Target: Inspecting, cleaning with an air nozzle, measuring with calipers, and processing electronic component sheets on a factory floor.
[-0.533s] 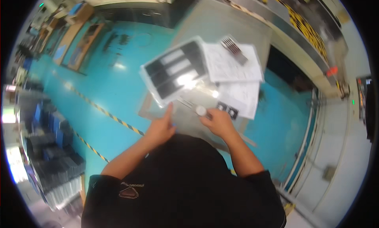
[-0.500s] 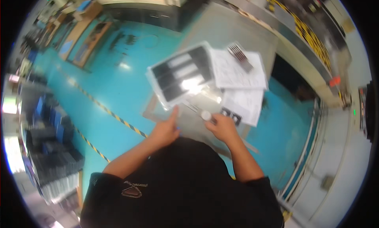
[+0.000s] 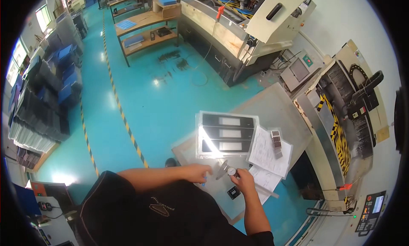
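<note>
My right hand is closed round a dial caliper, its round white dial up and its metal jaws pointing left over the table. My left hand is closed at the table's near edge, left of the caliper's jaws. A small blue thing shows at its fingers, too little of it to name. Beyond both hands lies a clear-wrapped black panel with three light windows, glare across its left side. Right of it are printed sheets with a brown striped strip on top. A small black piece lies near my right wrist.
The grey table stretches away to the far right, beside a machine with black-and-yellow covers. Wooden shelving and another machine stand beyond. Stacked trays line the left, past striped floor tape.
My view has swung, bringing more of the room ahead into sight; the panel and sheets now sit lower and farther right. The caliper stays in my right hand. My left forearm now reaches across sideways.
</note>
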Available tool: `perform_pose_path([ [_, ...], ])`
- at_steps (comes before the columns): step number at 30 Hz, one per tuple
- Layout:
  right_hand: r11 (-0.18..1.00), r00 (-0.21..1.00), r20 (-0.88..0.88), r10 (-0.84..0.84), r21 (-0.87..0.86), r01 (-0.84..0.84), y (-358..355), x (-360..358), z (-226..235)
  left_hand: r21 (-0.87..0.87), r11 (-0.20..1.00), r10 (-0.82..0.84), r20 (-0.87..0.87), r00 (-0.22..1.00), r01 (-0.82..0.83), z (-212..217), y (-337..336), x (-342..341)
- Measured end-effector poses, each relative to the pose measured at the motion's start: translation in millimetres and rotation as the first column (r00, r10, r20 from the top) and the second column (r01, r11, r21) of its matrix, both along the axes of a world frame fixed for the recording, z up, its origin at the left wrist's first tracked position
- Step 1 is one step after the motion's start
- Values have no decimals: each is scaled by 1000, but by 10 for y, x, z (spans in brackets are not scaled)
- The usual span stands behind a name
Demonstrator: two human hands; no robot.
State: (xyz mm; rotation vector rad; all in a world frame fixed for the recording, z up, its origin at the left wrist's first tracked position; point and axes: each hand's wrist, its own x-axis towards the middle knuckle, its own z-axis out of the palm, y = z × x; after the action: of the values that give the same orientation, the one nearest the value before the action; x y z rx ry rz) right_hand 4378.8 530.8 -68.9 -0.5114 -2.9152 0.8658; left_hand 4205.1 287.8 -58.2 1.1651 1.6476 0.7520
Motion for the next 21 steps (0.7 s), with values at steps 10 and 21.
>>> perform_pose_path([
  [10, 965, 976, 64, 206, 153, -213, -64, -506, -275, 2, 962, 242, 466, 851, -274, -462, -1004, -794],
  [21, 966, 977, 116, 178, -210, -151, -2448, -3713, 664, -83, 808, 556, 433, 710, -583, 194, -2776, -3156],
])
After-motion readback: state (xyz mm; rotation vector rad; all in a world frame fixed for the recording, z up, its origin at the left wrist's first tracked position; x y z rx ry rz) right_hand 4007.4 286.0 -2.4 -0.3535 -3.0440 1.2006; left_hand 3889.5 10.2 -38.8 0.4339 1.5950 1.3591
